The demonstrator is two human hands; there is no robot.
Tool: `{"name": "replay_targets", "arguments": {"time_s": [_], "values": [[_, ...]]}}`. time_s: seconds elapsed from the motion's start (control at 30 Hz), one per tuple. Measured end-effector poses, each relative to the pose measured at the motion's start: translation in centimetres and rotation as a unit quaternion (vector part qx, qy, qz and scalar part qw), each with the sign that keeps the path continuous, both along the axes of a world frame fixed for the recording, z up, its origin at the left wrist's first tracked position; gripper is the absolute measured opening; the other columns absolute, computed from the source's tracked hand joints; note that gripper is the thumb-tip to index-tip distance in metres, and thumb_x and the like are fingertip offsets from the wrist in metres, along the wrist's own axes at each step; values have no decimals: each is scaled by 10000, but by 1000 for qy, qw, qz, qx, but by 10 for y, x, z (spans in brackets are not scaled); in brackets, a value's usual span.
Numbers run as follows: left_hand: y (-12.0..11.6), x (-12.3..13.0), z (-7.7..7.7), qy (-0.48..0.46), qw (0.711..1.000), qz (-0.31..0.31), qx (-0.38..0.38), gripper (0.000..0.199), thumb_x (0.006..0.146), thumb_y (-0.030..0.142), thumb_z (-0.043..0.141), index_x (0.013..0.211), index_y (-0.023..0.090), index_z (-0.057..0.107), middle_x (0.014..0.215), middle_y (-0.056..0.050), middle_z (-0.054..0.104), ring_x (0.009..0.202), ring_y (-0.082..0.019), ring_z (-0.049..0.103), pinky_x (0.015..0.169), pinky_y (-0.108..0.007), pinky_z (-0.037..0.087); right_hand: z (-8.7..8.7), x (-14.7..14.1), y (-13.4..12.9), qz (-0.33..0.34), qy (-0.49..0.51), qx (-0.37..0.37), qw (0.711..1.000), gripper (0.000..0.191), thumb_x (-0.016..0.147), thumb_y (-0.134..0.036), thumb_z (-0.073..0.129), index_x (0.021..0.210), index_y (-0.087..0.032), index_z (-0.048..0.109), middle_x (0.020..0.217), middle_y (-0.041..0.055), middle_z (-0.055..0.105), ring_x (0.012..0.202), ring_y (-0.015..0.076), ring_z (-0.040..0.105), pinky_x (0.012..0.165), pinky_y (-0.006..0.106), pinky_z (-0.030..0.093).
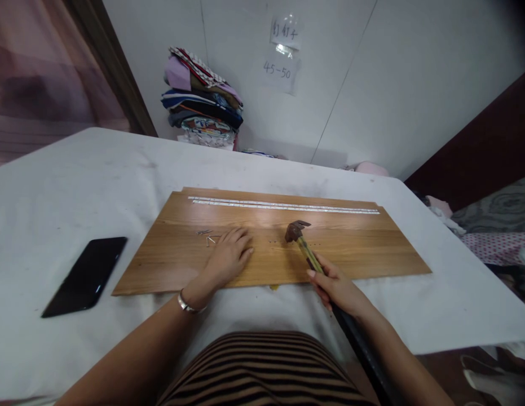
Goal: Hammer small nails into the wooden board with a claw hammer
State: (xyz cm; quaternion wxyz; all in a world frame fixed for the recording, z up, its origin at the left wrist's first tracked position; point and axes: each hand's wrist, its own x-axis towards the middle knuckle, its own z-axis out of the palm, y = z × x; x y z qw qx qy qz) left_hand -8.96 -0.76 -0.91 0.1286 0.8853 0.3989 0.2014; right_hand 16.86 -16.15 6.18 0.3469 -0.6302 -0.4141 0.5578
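Note:
A wooden board (355, 248) lies flat across the white table. On its left half rests my left hand (229, 256), palm down with the fingers spread. Several loose nails (209, 240) lie just left of those fingers. My right hand (336, 286) is wrapped round the handle of a claw hammer (308, 252), whose rusty head is over the middle of the board. Small dark marks (315, 244) run in a row on either side of the hammer head. Two white strips with markings (283, 207) run along the board's far edge.
A black phone-like slab (87, 276) lies on the white table (46, 197) left of the board. Folded clothes (203, 101) are stacked beyond the far edge. Paper notes (281, 70) hang on the wall, and a pink curtain is at the left.

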Motion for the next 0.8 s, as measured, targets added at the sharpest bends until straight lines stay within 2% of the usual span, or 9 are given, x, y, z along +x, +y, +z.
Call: {"name": "replay_targets", "arguments": {"time_s": [0.23, 0.4, 0.63, 0.8], "values": [[0, 0, 1, 2, 1000, -3, -3, 338, 951, 338, 492, 1205, 192, 660, 1391, -139, 610, 1347, -311, 511, 1171, -542, 388, -1, -1, 0, 7, 2, 2, 1000, 814, 867, -489, 617, 1554, -165, 325, 488, -133, 364, 353, 79, 323, 333, 186, 339], [0, -1, 1, 18, 1000, -5, -2, 346, 957, 327, 484, 1202, 157, 661, 1399, -162, 602, 1343, -319, 510, 1165, -536, 393, 3, 0, 0, 1, -9, -1, 1000, 801, 867, -493, 616, 1544, -158, 350, 472, -128, 367, 346, 83, 326, 333, 194, 339], [0, 0, 2, 23, 1000, 0, -1, 361, 959, 336, 481, 1204, 147, 666, 1406, -166, 599, 1346, -322, 508, 1175, -522, 384, -3, 1, 0, 7, 4, 4, 1000, 790, 876, -476, 615, 1550, -178, 332, 495, -130, 363, 353, 80, 324, 331, 192, 343], [0, 0, 0, 9, 1000, 1, -3, 355, 951, 333, 484, 1201, 159, 666, 1399, -167, 605, 1344, -324, 512, 1166, -535, 391, -1, 1, 0, 1, -4, -1, 1000, 792, 866, -499, 619, 1541, -182, 351, 494, -126, 363, 357, 80, 329, 336, 189, 342]]}}
